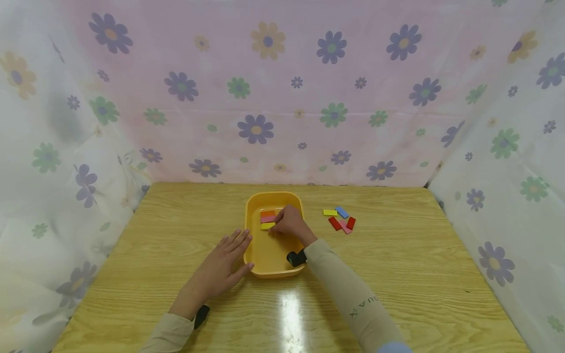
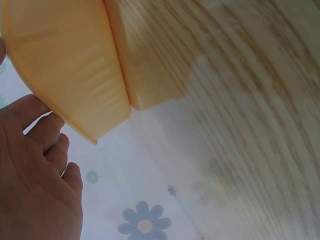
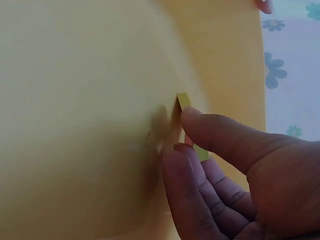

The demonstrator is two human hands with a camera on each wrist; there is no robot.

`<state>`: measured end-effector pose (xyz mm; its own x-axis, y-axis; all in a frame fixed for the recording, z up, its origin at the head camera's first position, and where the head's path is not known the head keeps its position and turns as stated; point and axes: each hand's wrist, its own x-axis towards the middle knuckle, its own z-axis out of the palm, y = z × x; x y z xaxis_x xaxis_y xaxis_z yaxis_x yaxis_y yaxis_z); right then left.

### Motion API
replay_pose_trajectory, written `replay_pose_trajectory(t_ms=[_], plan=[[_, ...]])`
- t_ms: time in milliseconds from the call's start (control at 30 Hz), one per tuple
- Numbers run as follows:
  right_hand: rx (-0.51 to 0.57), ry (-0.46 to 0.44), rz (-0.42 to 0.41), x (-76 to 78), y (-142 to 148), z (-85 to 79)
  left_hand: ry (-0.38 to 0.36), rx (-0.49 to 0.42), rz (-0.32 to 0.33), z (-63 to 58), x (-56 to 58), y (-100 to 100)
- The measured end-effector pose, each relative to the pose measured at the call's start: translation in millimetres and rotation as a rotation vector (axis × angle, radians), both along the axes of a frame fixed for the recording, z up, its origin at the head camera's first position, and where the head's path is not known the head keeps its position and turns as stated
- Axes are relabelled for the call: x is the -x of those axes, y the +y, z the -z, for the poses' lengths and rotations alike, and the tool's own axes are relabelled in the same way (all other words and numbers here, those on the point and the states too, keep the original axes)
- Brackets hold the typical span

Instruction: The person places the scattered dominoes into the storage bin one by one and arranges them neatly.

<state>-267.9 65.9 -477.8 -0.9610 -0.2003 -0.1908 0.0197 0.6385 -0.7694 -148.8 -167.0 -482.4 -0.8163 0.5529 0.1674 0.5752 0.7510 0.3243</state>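
Note:
An orange-yellow plastic tray [image 1: 270,268] sits on the wooden table. Inside it, an orange block [image 1: 267,214], a pink block [image 1: 267,219] and a yellow block [image 1: 267,226] lie side by side. My right hand [image 1: 291,223] reaches into the tray and pinches the yellow block [image 3: 184,100] between thumb and fingers, low over the tray floor. The fingers hide part of the blocks. At the tray's left rim, my left hand [image 1: 222,267] rests with its fingers extended; the left wrist view shows its fingertips touching the rim [image 2: 75,127].
Right of the tray, several loose blocks lie together: a yellow one [image 1: 330,213], a blue one [image 1: 342,212], two red ones [image 1: 335,223] and a pink one [image 1: 346,227]. Flower-printed sheets [image 1: 282,98] stand behind the table [image 1: 397,274] and along both sides.

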Motion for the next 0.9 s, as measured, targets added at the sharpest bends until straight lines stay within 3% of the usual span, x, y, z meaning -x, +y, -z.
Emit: replay_pose_trajectory(t_ms=[900], plan=[[0.044, -0.007, 0.008, -0.8, 1.1, 6.9, -0.006, 0.004, 0.001, -0.9, -0.4, 2.8]])
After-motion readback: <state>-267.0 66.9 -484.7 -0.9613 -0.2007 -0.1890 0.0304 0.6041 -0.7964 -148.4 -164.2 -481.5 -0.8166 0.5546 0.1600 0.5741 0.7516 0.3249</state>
